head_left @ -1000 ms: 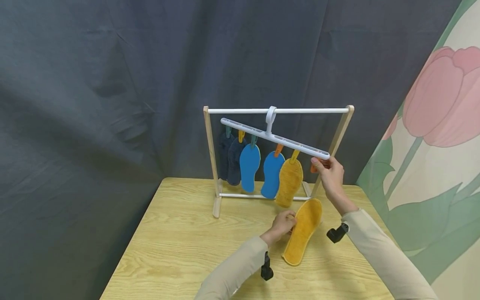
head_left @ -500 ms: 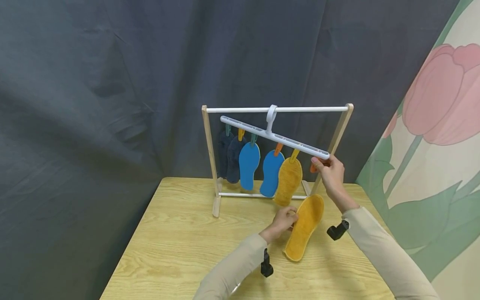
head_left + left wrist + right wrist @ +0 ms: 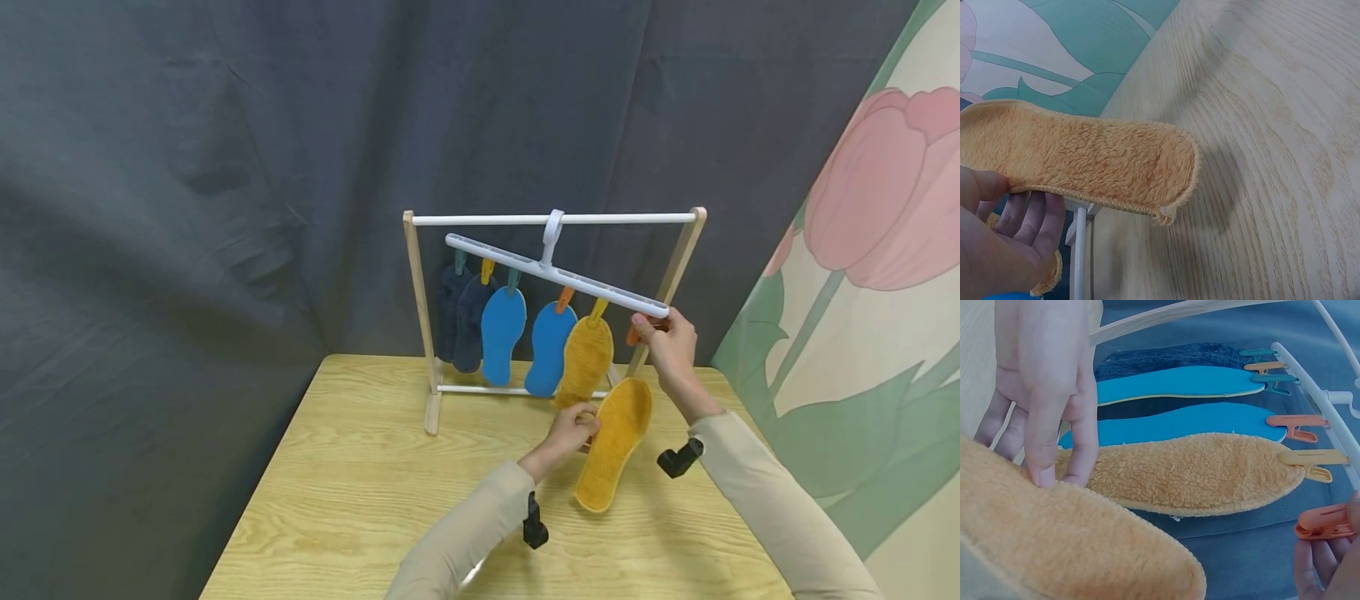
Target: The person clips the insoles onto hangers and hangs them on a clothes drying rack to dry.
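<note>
My left hand [image 3: 567, 432] pinches a yellow fuzzy insole [image 3: 615, 446] by its side edge, above the table; in the left wrist view the thumb lies over the edge and the fingers beneath. My right hand [image 3: 671, 350] pinches an orange clothespin [image 3: 1324, 520] at the low right end of a white hanger [image 3: 510, 257]. The held insole's rounded end is just below that clothespin, apart from it. From the hanger's other clothespins hang a second yellow insole [image 3: 588, 354], blue insoles [image 3: 502, 333] and dark insoles [image 3: 471, 325]. The hanger tilts down to the right.
The hanger hooks over the top white bar [image 3: 637, 220] of a rack with wooden posts [image 3: 420, 292], standing at the back of the wooden table [image 3: 337, 492]. A dark curtain [image 3: 300, 167] is behind, and a tulip-painted wall [image 3: 862, 292] is at right.
My left hand has raised the yellow insole upward and slightly right, closer to the orange clothespin. The hanger and its insoles have shifted a little right along with my right hand.
</note>
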Available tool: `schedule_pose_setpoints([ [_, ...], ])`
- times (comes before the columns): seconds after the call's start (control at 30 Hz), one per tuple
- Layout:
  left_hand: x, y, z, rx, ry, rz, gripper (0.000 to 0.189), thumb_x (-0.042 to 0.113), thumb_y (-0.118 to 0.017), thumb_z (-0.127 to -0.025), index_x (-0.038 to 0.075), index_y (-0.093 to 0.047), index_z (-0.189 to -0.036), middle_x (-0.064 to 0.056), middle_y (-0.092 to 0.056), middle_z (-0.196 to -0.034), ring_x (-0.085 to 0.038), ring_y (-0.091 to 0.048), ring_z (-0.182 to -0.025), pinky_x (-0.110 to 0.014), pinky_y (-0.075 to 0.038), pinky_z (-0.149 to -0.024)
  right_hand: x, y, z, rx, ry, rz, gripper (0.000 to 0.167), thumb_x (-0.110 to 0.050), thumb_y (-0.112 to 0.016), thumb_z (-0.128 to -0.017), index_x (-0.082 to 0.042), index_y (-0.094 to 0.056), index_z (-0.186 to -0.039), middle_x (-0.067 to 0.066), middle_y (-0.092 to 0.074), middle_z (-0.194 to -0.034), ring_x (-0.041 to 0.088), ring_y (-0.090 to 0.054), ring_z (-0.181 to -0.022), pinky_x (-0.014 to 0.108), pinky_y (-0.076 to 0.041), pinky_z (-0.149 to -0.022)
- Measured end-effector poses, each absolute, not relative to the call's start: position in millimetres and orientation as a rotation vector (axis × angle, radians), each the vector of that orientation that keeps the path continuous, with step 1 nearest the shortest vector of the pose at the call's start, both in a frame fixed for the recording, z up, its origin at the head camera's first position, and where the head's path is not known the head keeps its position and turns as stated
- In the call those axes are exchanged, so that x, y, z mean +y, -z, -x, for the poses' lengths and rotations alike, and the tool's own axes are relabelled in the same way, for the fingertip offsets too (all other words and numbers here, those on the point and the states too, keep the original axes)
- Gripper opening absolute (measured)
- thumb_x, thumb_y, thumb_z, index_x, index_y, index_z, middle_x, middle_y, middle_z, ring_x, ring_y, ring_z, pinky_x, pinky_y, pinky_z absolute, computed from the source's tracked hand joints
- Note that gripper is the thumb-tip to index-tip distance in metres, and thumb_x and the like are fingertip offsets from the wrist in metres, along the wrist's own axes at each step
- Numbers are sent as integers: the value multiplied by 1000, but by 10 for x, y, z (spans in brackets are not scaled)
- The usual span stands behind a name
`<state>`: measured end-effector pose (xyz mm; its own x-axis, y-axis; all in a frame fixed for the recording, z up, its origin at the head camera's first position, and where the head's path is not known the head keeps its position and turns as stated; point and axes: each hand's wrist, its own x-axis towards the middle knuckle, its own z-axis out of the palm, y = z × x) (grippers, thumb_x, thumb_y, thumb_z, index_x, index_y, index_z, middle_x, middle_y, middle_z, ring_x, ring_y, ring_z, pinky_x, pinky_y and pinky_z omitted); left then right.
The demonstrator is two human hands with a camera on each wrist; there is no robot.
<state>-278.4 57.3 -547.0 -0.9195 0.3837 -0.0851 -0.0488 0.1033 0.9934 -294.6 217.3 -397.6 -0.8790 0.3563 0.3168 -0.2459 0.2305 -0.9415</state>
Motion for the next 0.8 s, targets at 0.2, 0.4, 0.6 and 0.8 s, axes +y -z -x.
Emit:
schedule_pose_setpoints([
  [0.2, 591, 5460, 2775, 2051, -1893, -317, 17, 8, -60, -99, 9, -66, -114, -2, -63, -76, -12, -62, -65, -39, -61, -66, 2232, 4013, 2942, -2000, -1736, 147, 16, -16, -67, -96, -2, -59, -94, -2, -66, -69, 10, -63, -62, 16, -53, -63],
  [0.4, 633, 5466, 2818, 2041, -1921, -307, 16, 8, -62, -98, 11, -67, -113, -3, -66, -78, -14, -65, -66, -36, -60, -63, 2257, 4039, 2945, -2020, -1734, 133, 16, -14, -66, -96, -1, -58, -96, 0, -66, -70, 10, -63, -62, 16, -54, -62],
  [0.6, 655, 5453, 2852, 2029, -1949, -305, 15, 11, -62, -99, 13, -68, -113, -2, -68, -81, -15, -66, -69, -33, -59, -62, 2263, 4019, 2934, -2057, -1708, 118, 14, -13, -65, -97, -2, -59, -98, -1, -66, -71, 10, -63, -62, 17, -54, -61],
  [0.8, 646, 5429, 2847, 2001, -1980, -330, 20, 13, -61, -99, 14, -68, -119, -2, -67, -84, -15, -66, -72, -34, -60, -66, 2260, 3983, 2913, -2093, -1685, 117, 12, -13, -63, -99, -3, -57, -97, -1, -65, -69, 14, -63, -60, 16, -53, -60],
])
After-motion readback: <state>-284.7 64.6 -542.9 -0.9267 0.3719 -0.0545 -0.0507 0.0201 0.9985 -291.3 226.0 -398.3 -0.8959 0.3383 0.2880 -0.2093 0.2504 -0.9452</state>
